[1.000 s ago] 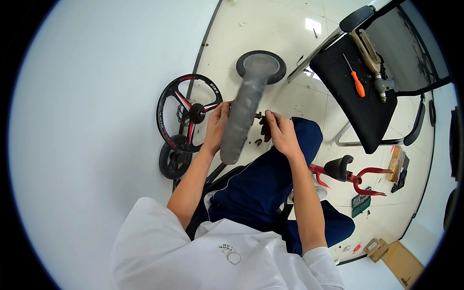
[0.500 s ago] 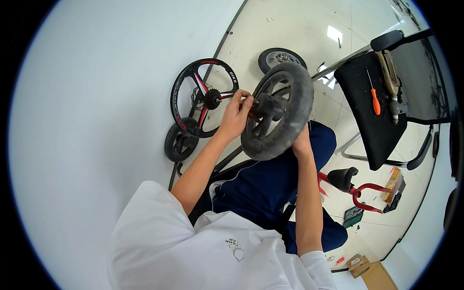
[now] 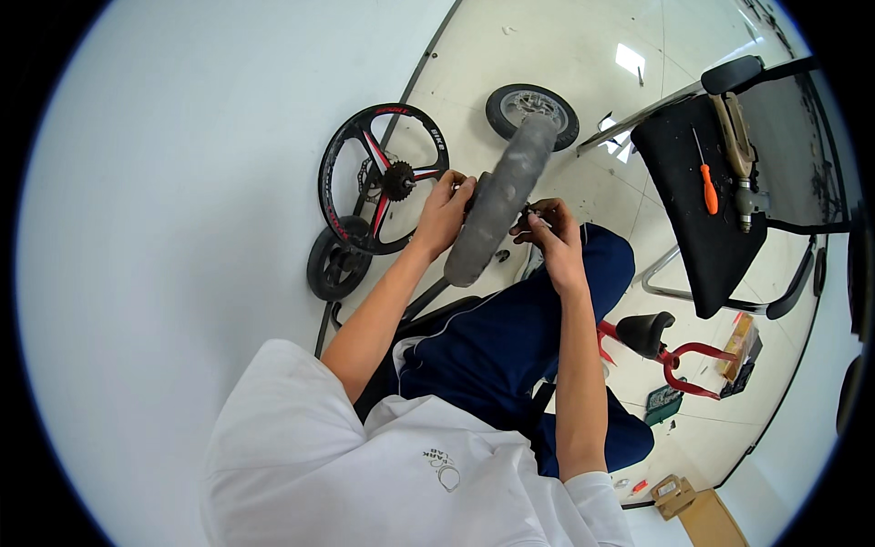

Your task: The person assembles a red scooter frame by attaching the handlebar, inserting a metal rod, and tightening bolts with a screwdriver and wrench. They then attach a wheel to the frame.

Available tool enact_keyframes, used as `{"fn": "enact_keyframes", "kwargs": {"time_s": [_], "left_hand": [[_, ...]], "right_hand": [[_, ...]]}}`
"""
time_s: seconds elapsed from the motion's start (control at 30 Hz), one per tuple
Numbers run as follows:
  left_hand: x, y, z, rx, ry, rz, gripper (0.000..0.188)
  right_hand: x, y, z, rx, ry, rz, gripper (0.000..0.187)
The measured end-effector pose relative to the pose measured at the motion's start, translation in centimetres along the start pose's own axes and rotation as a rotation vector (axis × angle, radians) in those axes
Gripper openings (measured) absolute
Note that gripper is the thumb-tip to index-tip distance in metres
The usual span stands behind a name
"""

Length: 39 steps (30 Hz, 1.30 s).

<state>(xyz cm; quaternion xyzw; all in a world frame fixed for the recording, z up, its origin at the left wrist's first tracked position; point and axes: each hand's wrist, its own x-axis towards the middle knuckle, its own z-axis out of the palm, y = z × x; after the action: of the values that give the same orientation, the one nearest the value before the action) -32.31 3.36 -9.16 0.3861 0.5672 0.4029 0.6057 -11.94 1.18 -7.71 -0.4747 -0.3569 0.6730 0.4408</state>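
A small black wheel (image 3: pixel 501 201) with a worn, dusty tyre is held up before me, its tread turned mostly toward me. My left hand (image 3: pixel 444 211) is closed at the hub on its left side, with the fingertips partly hidden behind the tyre. On the other side my right hand (image 3: pixel 553 235) pinches a small dark part by the axle end; its exact kind is too small to make out. Just left of my left hand, a larger black wheel (image 3: pixel 330 150) with red and white spokes and a rear sprocket leans on the wall.
Another small wheel (image 3: pixel 335 284) rests by the wall, and a grey-hubbed wheel (image 3: pixel 493 111) lies on the floor ahead. A black chair (image 3: pixel 679 182) to the right carries an orange-handled screwdriver (image 3: pixel 709 191) and an air tool (image 3: pixel 736 146). A red frame with a saddle (image 3: pixel 643 336) stands near my knee.
The small wheel has turned from showing its spoked side to nearly edge-on. My right hand has come from behind the tyre to the hub's right side.
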Motion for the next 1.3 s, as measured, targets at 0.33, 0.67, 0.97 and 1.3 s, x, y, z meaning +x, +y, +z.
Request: {"fn": "enact_keyframes", "kwargs": {"time_s": [0.33, 0.67, 0.97, 1.3], "left_hand": [[-0.2, -2.4, -0.7, -0.218, -0.220, 0.003, 0.036], [0.9, -3.5, -0.6, -0.266, -0.228, 0.209, 0.028], [3.0, -3.9, -1.7, -0.137, -0.051, 0.117, 0.024], [0.3, 0.6, -3.0, -0.714, -0.248, -0.231, 0.057]], "right_hand": [[0.7, 0.1, 0.2, -0.145, 0.059, -0.089, 0.011], [0.8, 0.5, -0.4, -0.145, 0.005, -0.126, 0.010], [1.2, -0.6, -1.7, -0.142, 0.084, -0.128, 0.012], [1.6, 0.0, -1.1, -0.353, 0.083, -0.098, 0.010]]}}
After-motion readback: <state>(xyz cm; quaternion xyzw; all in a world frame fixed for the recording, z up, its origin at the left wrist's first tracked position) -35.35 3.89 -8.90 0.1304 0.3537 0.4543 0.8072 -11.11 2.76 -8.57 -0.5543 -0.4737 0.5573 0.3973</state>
